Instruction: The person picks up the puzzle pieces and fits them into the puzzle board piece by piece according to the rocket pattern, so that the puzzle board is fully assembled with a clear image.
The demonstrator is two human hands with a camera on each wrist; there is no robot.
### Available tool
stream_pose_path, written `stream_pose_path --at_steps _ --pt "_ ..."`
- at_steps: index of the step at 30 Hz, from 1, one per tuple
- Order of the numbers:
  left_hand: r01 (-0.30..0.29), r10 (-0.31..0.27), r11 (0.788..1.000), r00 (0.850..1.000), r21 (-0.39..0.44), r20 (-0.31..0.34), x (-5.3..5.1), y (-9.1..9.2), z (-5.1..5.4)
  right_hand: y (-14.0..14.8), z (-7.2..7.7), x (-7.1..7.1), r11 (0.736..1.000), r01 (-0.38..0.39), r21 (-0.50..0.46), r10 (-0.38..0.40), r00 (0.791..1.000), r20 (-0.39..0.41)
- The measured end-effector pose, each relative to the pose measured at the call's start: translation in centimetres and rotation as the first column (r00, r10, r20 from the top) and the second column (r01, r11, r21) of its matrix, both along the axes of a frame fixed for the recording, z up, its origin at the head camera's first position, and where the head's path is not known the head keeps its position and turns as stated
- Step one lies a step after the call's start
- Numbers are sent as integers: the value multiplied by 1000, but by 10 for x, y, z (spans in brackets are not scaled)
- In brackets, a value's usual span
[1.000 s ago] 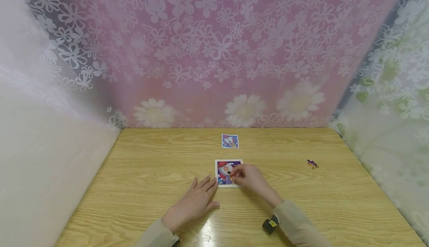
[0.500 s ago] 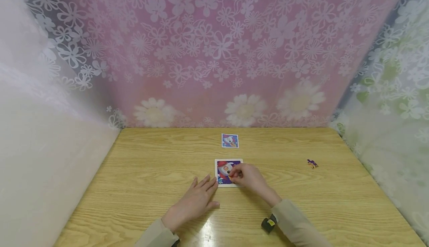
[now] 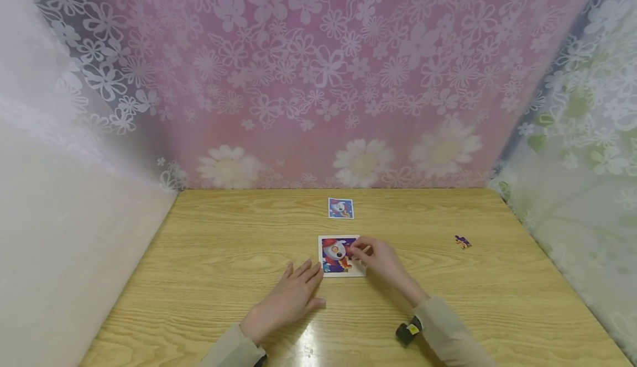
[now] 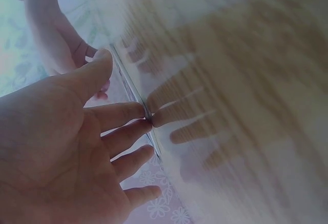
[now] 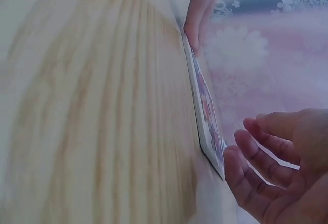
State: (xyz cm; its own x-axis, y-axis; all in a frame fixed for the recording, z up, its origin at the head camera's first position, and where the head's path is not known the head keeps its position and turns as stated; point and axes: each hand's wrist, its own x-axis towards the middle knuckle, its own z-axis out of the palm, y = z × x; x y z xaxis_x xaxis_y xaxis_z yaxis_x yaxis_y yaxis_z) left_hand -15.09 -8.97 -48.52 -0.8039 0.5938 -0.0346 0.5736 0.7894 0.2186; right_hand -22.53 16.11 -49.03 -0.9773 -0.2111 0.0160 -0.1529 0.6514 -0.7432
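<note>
A small jigsaw puzzle in a white tray (image 3: 338, 276) lies flat on the table, showing a white cartoon face with red and orange parts on purple. A pale bare patch shows at its lower right. My left hand (image 3: 287, 300) rests spread, its fingertips touching the tray's left edge; the left wrist view shows its straight fingers (image 4: 125, 114) at that edge. Over the puzzle's right side is my right hand (image 3: 380, 259), fingertips close to the picture. In the right wrist view its fingers (image 5: 251, 152) are loosely bent, thumb and index tips close together, with no piece visible between them.
Loose purple and orange jigsaw pieces (image 3: 463, 242) lie to the right. A square picture card (image 3: 340, 208) with a similar image lies behind the puzzle. The wooden table (image 3: 239, 223) meets flowered curtains at the back and sides.
My right hand has shifted up and right from the puzzle's lower middle, uncovering an orange part and the pale patch. My left hand stays in place.
</note>
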Motion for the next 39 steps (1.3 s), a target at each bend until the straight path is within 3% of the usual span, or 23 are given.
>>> stream_pose_path --at_steps 11,16,30,35,39 --pt "0 0 1000 1000 9 2 -1 0 -3 48 -1 2 995 44 -88 -50 997 -64" --pt "2 -2 1000 1000 1 0 -1 1 -3 73 -1 3 995 52 -80 -61 992 -113" --pt "-3 3 1000 1000 -1 19 -1 1 -2 147 6 10 987 154 43 -139 962 -236" --pt "-6 6 1000 1000 0 23 -1 1 -4 173 7 8 972 211 107 -172 940 -293" --pt "-1 1 1000 1000 5 16 -1 1 -5 191 6 6 953 239 187 -178 939 -293"
